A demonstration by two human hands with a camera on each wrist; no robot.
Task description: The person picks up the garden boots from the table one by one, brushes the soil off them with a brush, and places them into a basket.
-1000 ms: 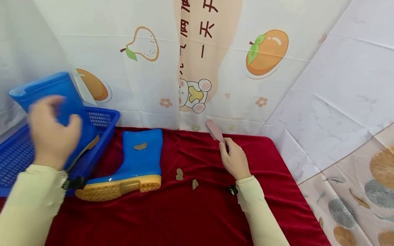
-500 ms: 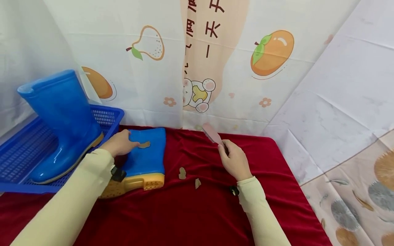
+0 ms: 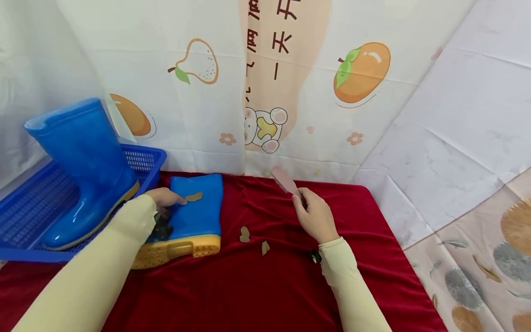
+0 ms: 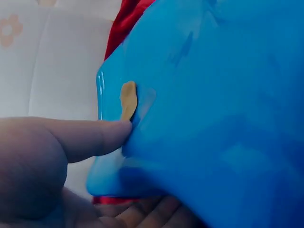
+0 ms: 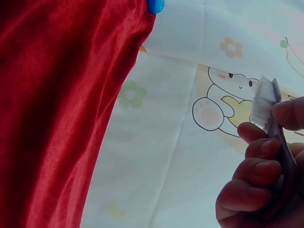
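A blue rubber boot (image 3: pixel 201 216) with a yellow sole lies on its side on the red cloth. My left hand (image 3: pixel 165 197) holds its shaft near the top. In the left wrist view the thumb (image 4: pixel 111 135) lies on the upper side, its tip touching a thin tan piece (image 4: pixel 128 99), while the other fingers go beneath the boot, partly hidden. My right hand (image 3: pixel 317 216) grips the handle of a pink brush (image 3: pixel 285 180), held above the cloth away from the boot. White bristles (image 5: pixel 262 104) show in the right wrist view.
To the left, a second blue boot (image 3: pixel 87 161) stands in a blue plastic basket (image 3: pixel 151 173). Two small tan pieces (image 3: pixel 244 234) lie on the red cloth (image 3: pixel 249 286), right of the lying boot. A white printed curtain (image 3: pixel 224 110) hangs behind.
My left hand has left the boot in the basket, moved right and taken hold of the lying boot's shaft. The right hand with the brush has hardly moved.
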